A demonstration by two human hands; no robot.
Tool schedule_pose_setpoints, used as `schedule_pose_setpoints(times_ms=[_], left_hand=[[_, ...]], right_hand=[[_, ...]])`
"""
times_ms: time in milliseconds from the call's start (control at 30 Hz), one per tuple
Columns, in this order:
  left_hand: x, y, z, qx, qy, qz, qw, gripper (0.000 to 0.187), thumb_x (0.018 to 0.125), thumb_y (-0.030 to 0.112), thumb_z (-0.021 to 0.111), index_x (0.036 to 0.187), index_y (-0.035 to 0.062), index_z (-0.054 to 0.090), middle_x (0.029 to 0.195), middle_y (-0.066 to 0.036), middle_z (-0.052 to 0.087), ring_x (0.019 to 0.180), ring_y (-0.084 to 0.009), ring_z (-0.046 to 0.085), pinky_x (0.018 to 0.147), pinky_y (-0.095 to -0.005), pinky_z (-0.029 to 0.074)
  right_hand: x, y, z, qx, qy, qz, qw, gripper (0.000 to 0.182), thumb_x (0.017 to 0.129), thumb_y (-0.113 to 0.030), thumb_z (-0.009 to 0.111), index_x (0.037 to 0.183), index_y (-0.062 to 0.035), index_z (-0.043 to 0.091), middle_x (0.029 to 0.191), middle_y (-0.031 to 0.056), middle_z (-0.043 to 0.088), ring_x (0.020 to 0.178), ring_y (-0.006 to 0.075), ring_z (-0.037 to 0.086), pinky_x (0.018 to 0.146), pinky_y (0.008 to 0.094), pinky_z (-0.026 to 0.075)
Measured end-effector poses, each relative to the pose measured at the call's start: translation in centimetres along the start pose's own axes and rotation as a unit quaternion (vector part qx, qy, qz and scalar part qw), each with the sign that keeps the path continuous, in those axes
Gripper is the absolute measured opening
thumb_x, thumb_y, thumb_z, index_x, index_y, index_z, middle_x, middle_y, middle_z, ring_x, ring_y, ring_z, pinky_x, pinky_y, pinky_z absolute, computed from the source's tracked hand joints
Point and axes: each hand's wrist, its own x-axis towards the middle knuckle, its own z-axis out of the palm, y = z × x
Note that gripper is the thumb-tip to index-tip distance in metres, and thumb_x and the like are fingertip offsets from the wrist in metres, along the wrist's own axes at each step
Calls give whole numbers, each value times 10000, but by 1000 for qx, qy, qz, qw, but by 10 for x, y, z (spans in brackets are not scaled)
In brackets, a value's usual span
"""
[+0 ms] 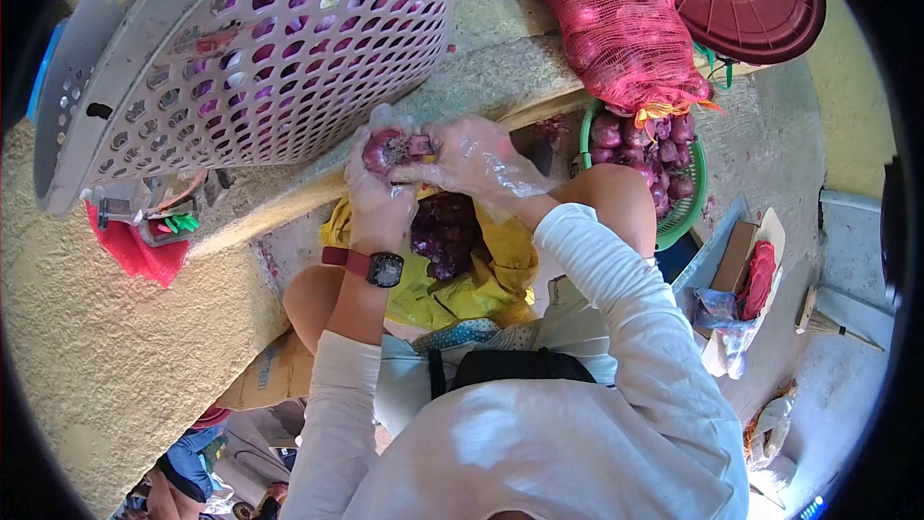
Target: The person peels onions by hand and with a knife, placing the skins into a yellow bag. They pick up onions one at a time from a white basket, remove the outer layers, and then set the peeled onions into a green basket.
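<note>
Your left hand (377,195) and right hand (474,156) pinch one red onion (388,147) just above the yellow bag (500,274) of peels (445,231); many onions in the green basket (689,212) beside it seem unpeeled.

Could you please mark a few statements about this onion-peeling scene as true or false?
1. Both hands hold one red onion. True: the left hand and right hand meet on it.
2. The hands are bare. False: clear plastic gloves cover them.
3. A watch sits on the left wrist. True.
4. The green basket holds potatoes. False: it holds red onions.
5. The red mesh sack is empty. False: it is full of onions.
</note>
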Motion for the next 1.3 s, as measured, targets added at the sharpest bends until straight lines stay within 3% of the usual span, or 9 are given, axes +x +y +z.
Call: schedule_pose_setpoints(times_ms=[300, 400, 467, 700, 900, 967, 1000, 1067, 1300], left_hand=[[-9, -2, 2, -5, 55, 108, 993, 397, 1049, 343, 516, 1305, 64, 636, 1078, -80, 696, 991, -227, 655, 880, -418, 550], [-8, 5, 2, 62, -14, 115, 991, 364, 1026, 317, 582, 1280, 66, 654, 1063, -82, 707, 986, -226, 666, 876, -411, 557], [-9, 23, 10, 39, 34, -75, 996, 316, 1000, 277, 636, 1218, 52, 676, 1065, -91, 717, 973, -234, 678, 880, -420, 566], [3, 16, -4, -33, 41, -88, 995, 243, 998, 257, 638, 1079, 32, 680, 1012, -125, 721, 916, -278, 691, 896, -440, 573], [-3, -4, -17, -105, 59, -56, 991, 269, 979, 124, 627, 1217, 0, 614, 1067, -145, 700, 962, -303, 682, 927, -407, 568], [3, -24, -56, 490, 22, 250, 835, 432, 948, -33, 577, 1368, -10, 478, 1198, -148, 645, 1045, -258, 660, 965, -386, 547], [4, -21, -55, 489, 23, 251, 835, 432, 948, -33, 577, 1368, -10, 478, 1198, -148, 645, 1045, -258, 660, 965, -386, 547], [8, -17, -53, 294, 59, 122, 946, 583, 917, -168, 482, 1460, -4, 344, 1294, -146, 584, 1110, -222, 632, 984, -361, 530], [2, 2, -7, -49, 80, -4, 996, 247, 1029, 147, 511, 1244, 49, 582, 1132, -132, 675, 1040, -268, 668, 970, -424, 548]], right_hand=[[-2, -15, 16, 226, -80, 141, 961, 670, 860, -710, 653, 799, -50, 748, 732, 201, 694, 664, 397, 654, 669, 451, 519], [8, 0, 3, 185, -147, 124, 964, 684, 866, -715, 639, 773, -46, 748, 713, 188, 698, 651, 374, 669, 667, 445, 532], [10, -2, -17, 134, -147, 103, 975, 714, 842, -745, 640, 761, -43, 747, 705, 186, 697, 650, 367, 678, 665, 450, 540], [3, 2, -8, -24, 5, -60, 998, 848, 685, -868, 660, 879, -46, 740, 723, 203, 692, 705, 389, 709, 667, 503, 559], [-3, 2, 14, 8, -14, 7, 1000, 809, 735, -823, 659, 932, -42, 731, 780, 246, 696, 751, 438, 690, 690, 519, 548], [-5, -7, 14, 44, -34, 34, 998, 800, 740, -806, 672, 919, -28, 724, 794, 253, 695, 778, 441, 686, 708, 522, 542], [-5, -9, 14, 77, -55, 63, 994, 792, 745, -788, 684, 906, -14, 717, 809, 261, 695, 804, 445, 683, 726, 525, 536], [-5, -8, 18, 102, -54, 60, 992, 777, 759, -778, 681, 898, -14, 717, 816, 265, 694, 796, 449, 679, 724, 524, 533], [2, -2, 0, 63, -96, 67, 991, 750, 740, -775, 705, 990, -69, 734, 795, 241, 696, 749, 437, 682, 698, 505, 535]])
